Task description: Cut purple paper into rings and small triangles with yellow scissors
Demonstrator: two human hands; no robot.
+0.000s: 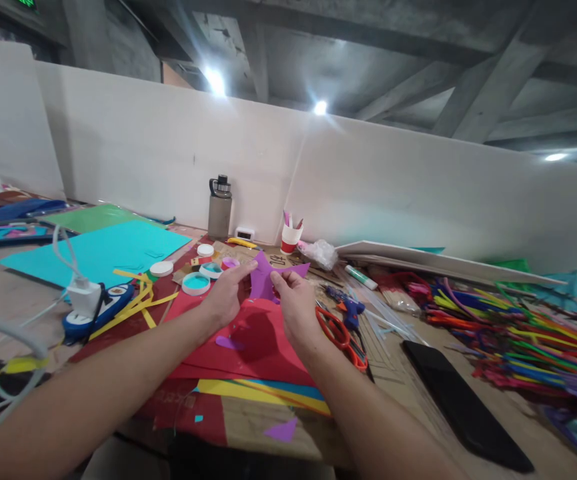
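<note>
A purple paper piece (pixel 262 277) with pointed corners is held up between both hands over the red sheets (pixel 263 347). My left hand (pixel 231 293) pinches its left side, fingers closed. On its lower right part, my right hand (pixel 294 300) is closed in a pinch with thumb and forefinger. Small purple scraps (pixel 229 343) lie on the red paper below. Orange-handled scissors (pixel 335 328) rest just right of my right hand. Left of my left hand stand small round tubs, one with turquoise contents (pixel 196 283).
Yellow strips (pixel 141 303), a power strip (pixel 99 313) with cables and a cyan sheet (pixel 98 253) lie left. A bottle (pixel 220 210) and cup (pixel 291 238) stand behind. At right are a glue gun (pixel 352 312), a black phone (pixel 465 403) and colourful pipe cleaners (pixel 528 333).
</note>
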